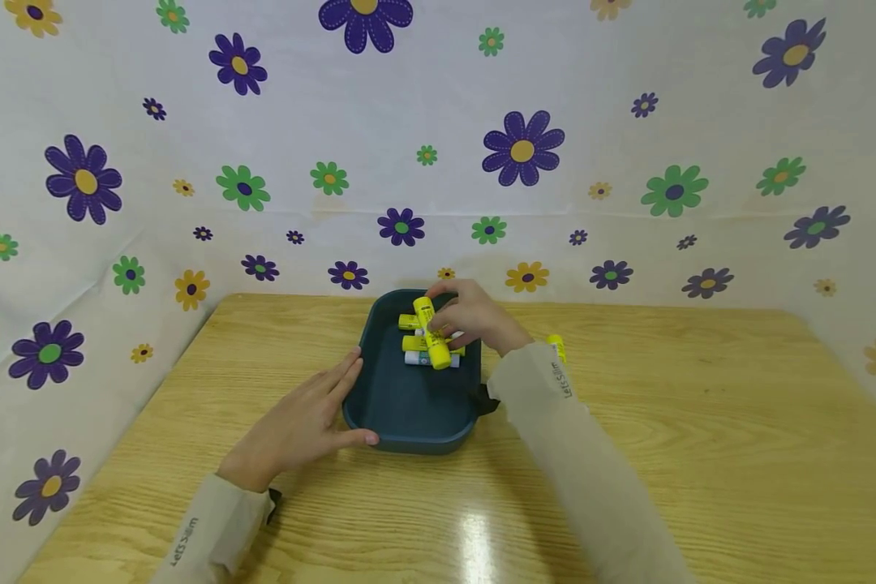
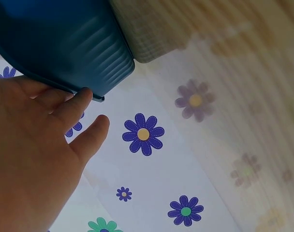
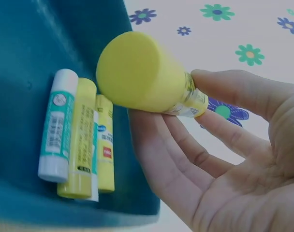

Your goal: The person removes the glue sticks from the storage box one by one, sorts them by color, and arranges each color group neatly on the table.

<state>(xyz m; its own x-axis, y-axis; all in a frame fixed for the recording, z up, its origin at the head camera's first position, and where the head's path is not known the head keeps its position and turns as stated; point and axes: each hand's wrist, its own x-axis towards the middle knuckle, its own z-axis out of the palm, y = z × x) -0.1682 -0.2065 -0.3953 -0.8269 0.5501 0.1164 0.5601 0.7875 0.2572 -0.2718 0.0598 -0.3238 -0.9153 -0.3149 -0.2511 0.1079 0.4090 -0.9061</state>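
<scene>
My right hand (image 1: pixel 478 316) pinches a yellow glue stick (image 1: pixel 439 355) above a dark teal tray (image 1: pixel 409 414); in the right wrist view the stick's broad end (image 3: pixel 127 72) faces the camera. Several glue sticks lie side by side in the tray's far half: a white-and-green one (image 3: pixel 57 125), a yellow one (image 3: pixel 82 140), another yellow one (image 3: pixel 106 145) with a red label, and a partly hidden one between them. At the tray's left side rests my left hand (image 1: pixel 302 422), fingers along the wall and thumb at the near corner. It grips nothing.
One more yellow glue stick (image 1: pixel 557 347) lies on the wooden table (image 1: pixel 701 422) to the right of the tray, partly behind the right sleeve (image 1: pixel 577 446). A flower-patterned white cloth (image 1: pixel 438 97) hangs behind the table.
</scene>
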